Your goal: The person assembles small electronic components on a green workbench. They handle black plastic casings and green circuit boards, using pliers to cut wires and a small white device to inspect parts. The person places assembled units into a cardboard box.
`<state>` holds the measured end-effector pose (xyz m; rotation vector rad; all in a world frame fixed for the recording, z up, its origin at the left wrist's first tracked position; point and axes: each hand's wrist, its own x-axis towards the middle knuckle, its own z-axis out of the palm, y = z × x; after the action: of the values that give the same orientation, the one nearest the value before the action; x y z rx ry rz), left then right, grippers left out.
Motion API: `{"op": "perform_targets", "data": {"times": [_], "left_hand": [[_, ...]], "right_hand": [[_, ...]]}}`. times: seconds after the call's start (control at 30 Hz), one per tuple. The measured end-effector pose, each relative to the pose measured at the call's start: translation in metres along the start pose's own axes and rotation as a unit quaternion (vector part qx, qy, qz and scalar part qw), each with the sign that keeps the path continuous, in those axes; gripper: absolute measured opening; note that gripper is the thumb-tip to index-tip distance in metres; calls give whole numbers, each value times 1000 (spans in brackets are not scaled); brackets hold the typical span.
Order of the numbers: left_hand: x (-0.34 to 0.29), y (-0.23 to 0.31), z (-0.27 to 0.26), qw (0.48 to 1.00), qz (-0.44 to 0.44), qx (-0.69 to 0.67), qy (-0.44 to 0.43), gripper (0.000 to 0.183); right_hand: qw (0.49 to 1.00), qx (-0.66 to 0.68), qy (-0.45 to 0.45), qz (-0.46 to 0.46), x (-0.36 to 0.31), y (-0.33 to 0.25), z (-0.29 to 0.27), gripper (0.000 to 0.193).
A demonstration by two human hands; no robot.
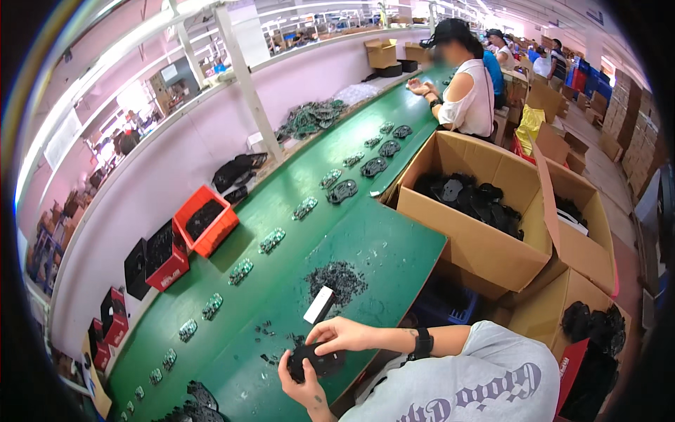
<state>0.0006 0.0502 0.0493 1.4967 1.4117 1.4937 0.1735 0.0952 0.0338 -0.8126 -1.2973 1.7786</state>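
A black plastic shell part lies at the near edge of the green bench. My left hand grips it from below. My right hand rests on its top with fingers curled over it; a black watch sits on that wrist. Just beyond lie a small white block and a heap of tiny black pieces. More loose black bits are scattered to the left of my hands.
A row of small circuit boards and black shells runs along the green conveyor belt. Red bins stand at the left. Open cardboard boxes of black parts stand at the right. Other people work further down the line.
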Motion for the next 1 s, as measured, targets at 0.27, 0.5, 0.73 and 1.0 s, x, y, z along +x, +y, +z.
{"op": "perform_targets", "data": {"times": [0.27, 0.5, 0.73, 1.0], "left_hand": [[2, -2, -4, 989, -71, -91, -90, 55], [10, -21, -11, 991, -32, -101, -78, 58], [13, -26, -16, 989, -34, -114, -93, 52], [17, -31, -19, 989, -64, -113, -68, 49]], "right_hand": [[998, 16, 57, 25, 3, -12, -2, 26], [992, 66, 108, 0, 13, -20, -22, 23], [982, 64, 171, -40, 20, -24, -46, 25], [941, 67, 323, -81, 22, -42, -86, 30]]}}
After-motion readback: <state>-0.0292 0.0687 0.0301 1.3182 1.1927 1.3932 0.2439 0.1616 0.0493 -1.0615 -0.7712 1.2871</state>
